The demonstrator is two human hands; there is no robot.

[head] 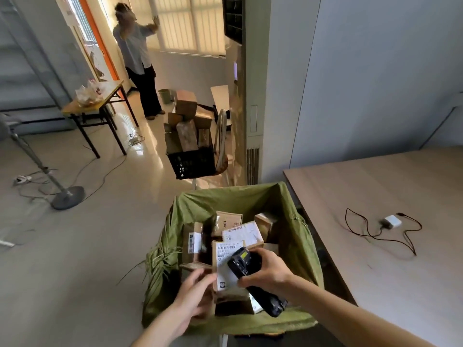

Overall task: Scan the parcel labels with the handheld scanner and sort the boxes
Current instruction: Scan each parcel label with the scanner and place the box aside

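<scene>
A bin lined with a green sack (298, 249) stands in front of me and holds several cardboard parcels with white labels. My right hand (265, 271) grips a black handheld scanner (244, 264), its head tilted over the label of the nearest upright parcel (221, 259). My left hand (198, 294) reaches into the bin at that parcel's lower left edge, fingers curled against it; whether it grips the box is unclear. Another labelled parcel (241, 234) lies behind it.
A wooden table (375, 196) on the right carries a white charger with a tangled cable (390, 222). Ahead, a black crate (191, 162) piled with boxes sits on a chair. A person stands by the window. A fan stand (67, 196) and floor cables lie to the left.
</scene>
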